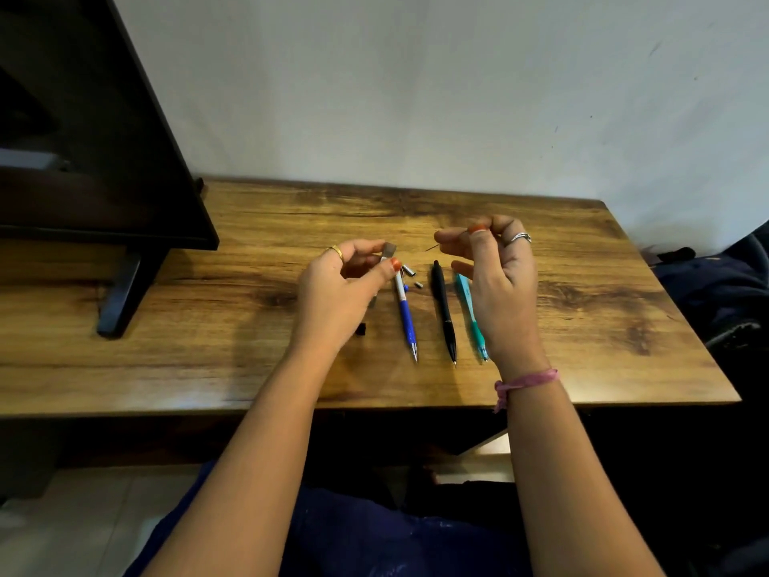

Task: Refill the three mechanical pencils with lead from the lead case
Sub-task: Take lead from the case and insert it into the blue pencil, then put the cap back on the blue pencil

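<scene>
Three mechanical pencils lie side by side on the wooden table (208, 347), tips toward me: a blue and white one (405, 314), a black one (444, 310) and a teal one (472, 318), partly hidden by my right hand. My left hand (337, 293) holds the small grey lead case (389, 250) between thumb and fingers, above the blue pencil's top end. My right hand (499, 285) pinches a thin dark lead (431, 247) between thumb and forefinger, just right of the case. Small metal caps (410, 270) and a tiny piece (418, 284) lie between the blue and black pencils.
A small black cap (361, 329) lies on the table below my left hand. A dark monitor (83, 139) on a stand (118, 301) fills the table's left side. A white wall runs behind. Dark cloth (715, 285) lies beyond the right edge.
</scene>
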